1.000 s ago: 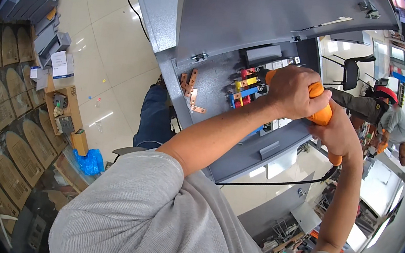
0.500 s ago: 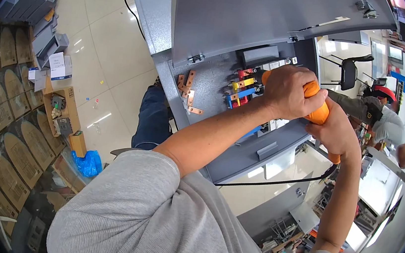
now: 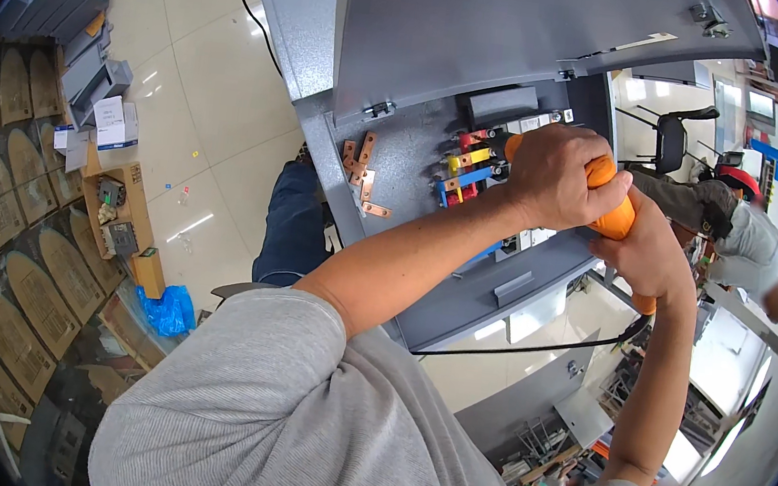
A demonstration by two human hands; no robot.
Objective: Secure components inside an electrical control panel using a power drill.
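Observation:
Both my hands are on an orange, drill-like corded power tool (image 3: 614,218). My left hand (image 3: 562,176) wraps round its front part, and my right hand (image 3: 650,246) grips its handle behind. The tool's nose points left toward bolted copper bars with red, yellow and blue sleeves (image 3: 467,166) inside a grey metal cabinet (image 3: 416,136). My left hand partly hides the nose, so its contact with a bolt cannot be made out. Several loose copper bars (image 3: 365,173) lie on the cabinet's inner panel, left of the sleeved ones.
An open grey cabinet door (image 3: 489,38) stands above my hands. A black cord (image 3: 530,352) trails left from below the tool's handle. Cardboard boxes (image 3: 67,288) and a blue plastic bag (image 3: 170,309) are at the left. Another person (image 3: 749,241) bends near a black chair (image 3: 670,143) at the right.
My hands and the tool keep almost the same place and grip. The person at the right has shifted slightly.

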